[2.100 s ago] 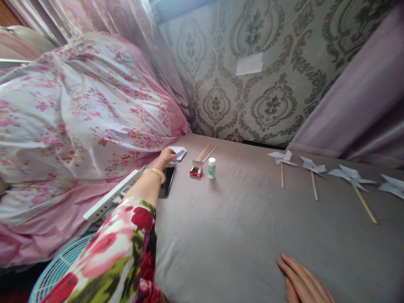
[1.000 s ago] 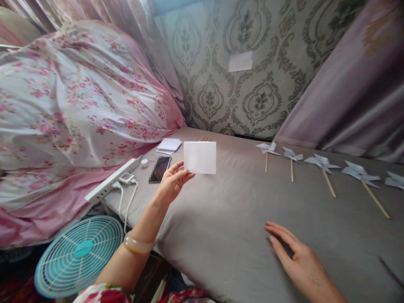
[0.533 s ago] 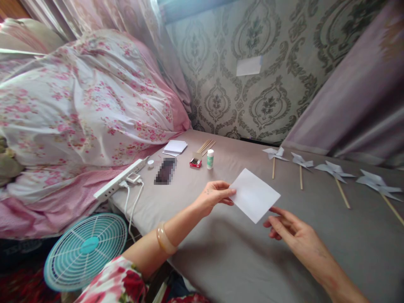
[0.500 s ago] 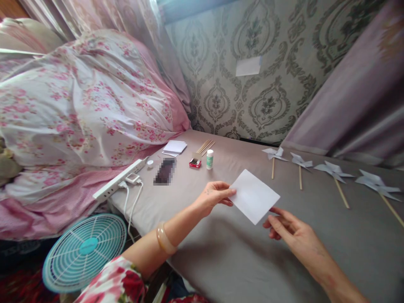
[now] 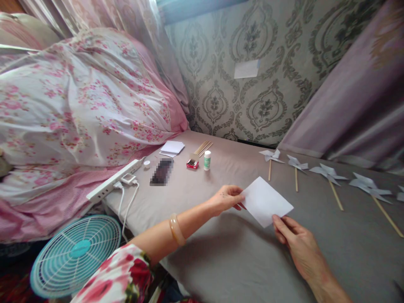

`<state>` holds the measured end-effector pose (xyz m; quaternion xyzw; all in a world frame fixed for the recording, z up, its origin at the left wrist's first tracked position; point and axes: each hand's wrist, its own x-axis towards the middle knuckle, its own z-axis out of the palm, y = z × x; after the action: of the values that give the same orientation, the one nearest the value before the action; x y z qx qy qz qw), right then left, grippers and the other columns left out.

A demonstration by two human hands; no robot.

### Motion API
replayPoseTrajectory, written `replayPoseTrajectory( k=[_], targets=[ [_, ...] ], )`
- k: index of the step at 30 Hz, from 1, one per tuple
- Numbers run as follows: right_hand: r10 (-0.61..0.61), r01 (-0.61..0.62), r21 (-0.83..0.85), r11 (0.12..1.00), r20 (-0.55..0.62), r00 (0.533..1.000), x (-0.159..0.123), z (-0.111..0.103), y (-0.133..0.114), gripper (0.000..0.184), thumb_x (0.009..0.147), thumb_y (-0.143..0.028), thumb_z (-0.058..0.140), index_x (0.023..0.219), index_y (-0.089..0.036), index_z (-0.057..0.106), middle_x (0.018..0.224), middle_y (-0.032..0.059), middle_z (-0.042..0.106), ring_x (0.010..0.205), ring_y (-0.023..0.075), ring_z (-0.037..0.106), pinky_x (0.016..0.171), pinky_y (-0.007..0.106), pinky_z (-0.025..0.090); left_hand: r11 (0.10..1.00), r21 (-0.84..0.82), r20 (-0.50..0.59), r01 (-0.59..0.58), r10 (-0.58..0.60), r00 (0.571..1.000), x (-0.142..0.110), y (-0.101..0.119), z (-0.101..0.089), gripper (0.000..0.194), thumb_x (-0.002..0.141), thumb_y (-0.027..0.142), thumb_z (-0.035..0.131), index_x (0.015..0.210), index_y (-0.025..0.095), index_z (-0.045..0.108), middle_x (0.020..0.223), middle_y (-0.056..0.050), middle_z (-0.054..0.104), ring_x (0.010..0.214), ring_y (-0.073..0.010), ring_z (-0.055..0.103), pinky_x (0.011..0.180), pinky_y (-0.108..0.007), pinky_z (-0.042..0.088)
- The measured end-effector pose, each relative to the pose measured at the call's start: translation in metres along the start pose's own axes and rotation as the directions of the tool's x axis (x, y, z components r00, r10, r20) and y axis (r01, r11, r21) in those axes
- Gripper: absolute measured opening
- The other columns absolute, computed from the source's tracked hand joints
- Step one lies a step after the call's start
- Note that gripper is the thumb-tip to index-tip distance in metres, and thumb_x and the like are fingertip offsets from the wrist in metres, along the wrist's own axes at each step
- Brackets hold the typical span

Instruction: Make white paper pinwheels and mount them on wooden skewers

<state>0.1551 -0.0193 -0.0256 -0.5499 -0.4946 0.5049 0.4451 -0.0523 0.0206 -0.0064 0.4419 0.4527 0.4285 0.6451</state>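
Between my hands, above the grey-covered table, is a white square sheet of paper (image 5: 267, 202). My left hand (image 5: 227, 198) pinches its left corner, thumb on top and fingers underneath. My right hand (image 5: 295, 240) grips the lower right edge with the thumb on top; its other fingers are partly hidden behind. Just beyond the left hand stand a white glue stick (image 5: 207, 160) with a green label and a small open red box (image 5: 192, 163) with dark little things in it. To the right lie several white paper pinwheels (image 5: 328, 173) on wooden sticks.
At the back are a stack of white paper (image 5: 172, 147) and several wooden sticks (image 5: 202, 147). A blurred phone (image 5: 162, 171), a white cap (image 5: 147, 164) and a power strip (image 5: 110, 183) with cables lie left. A blue fan (image 5: 78, 252) stands below the table's left edge.
My right hand has closed on the paper's edge, where before it was beside it with looser fingers. The paper and my left hand have shifted right, and the view has turned slightly.
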Motion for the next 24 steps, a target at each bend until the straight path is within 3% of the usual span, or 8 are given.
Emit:
replayPoseTrajectory(
  k=[5, 9, 14, 17, 21, 24],
  targets=[
    [-0.165, 0.137, -0.16, 0.978, -0.176, 0.97, 0.007, -0.009, 0.004, 0.041, 0.064, -0.058, 0.07, 0.067, -0.018, 0.063, 0.066, 0.0018, 0.063, 0.058, 0.015, 0.054, 0.052, 0.025, 0.043, 0.998, 0.05, 0.006, 0.033, -0.033, 0.999, 0.014, 0.0, 0.019, 0.003, 0.074, 0.012, 0.061, 0.073, 0.013, 0.059, 0.061, 0.0, 0.062, 0.054, -0.0101, 0.061, 0.054, -0.021, 0.045],
    [-0.201, 0.127, -0.303, 0.944, -0.225, 0.953, 0.01, -0.014, 0.006, 0.045, 0.075, -0.062, 0.057, 0.07, -0.018, 0.062, 0.06, 0.0032, 0.066, 0.05, 0.0149, 0.056, 0.05, 0.025, 0.045, 0.996, 0.071, 0.011, 0.048, -0.049, 0.999, 0.029, 0.002, 0.031, 0.01, 0.075, 0.005, 0.054, 0.071, 0.013, 0.057, 0.061, 0.0, 0.061, 0.054, -0.0095, 0.061, 0.053, -0.02, 0.045],
    [-0.239, 0.136, -0.324, 0.936, -0.303, 0.922, 0.01, -0.01, 0.005, 0.045, 0.085, -0.063, 0.042, 0.077, -0.02, 0.054, 0.054, 0.0017, 0.066, 0.037, 0.0124, 0.054, 0.041, 0.022, 0.042, 0.999, 0.053, 0.021, -0.004, 0.003, 1.0, 0.044, -0.003, 0.041, 0.004, 0.078, 0.011, 0.058, 0.076, 0.012, 0.061, 0.071, -0.003, 0.065, 0.06, -0.0102, 0.063, 0.053, -0.019, 0.045],
    [-0.301, 0.227, -0.248, 0.942, -0.32, 0.898, 0.018, -0.009, 0.009, 0.041, 0.085, -0.059, 0.047, 0.084, -0.019, 0.059, 0.063, 0.0031, 0.069, 0.047, 0.014, 0.061, 0.049, 0.024, 0.05, 0.999, -0.005, 0.021, -0.033, 0.033, 0.999, 0.051, -0.011, 0.042, 0.013, 0.073, 0.021, 0.07, 0.081, 0.011, 0.066, 0.077, -0.005, 0.068, 0.065, -0.0125, 0.065, 0.057, -0.02, 0.048],
    [-0.43, 0.351, -0.258, 0.9, -0.396, 0.812, 0.024, -0.011, 0.015, 0.034, 0.083, -0.05, 0.056, 0.092, -0.018, 0.064, 0.077, 0.0065, 0.072, 0.068, 0.0185, 0.068, 0.066, 0.03, 0.057, 0.995, -0.083, -0.048, -0.062, 0.058, 0.997, 0.055, -0.02, 0.037, 0.03, 0.064, 0.026, 0.079, 0.087, 0.011, 0.067, 0.084, -0.007, 0.07, 0.071, -0.0141, 0.066, 0.065, -0.023, 0.052],
    [-0.589, 0.434, -0.415, 0.799, -0.402, 0.7, 0.024, -0.014, 0.013, 0.024, 0.088, -0.037, 0.054, 0.093, -0.018, 0.067, 0.091, 0.0093, 0.072, 0.082, 0.0199, 0.068, 0.079, 0.034, 0.056, 0.99, -0.116, -0.12, -0.076, 0.062, 0.991, 0.056, -0.021, 0.033, 0.03, 0.064, 0.024, 0.08, 0.087, 0.011, 0.065, 0.086, -0.008, 0.069, 0.073, -0.0157, 0.068, 0.067, -0.025, 0.053]
  ],
)
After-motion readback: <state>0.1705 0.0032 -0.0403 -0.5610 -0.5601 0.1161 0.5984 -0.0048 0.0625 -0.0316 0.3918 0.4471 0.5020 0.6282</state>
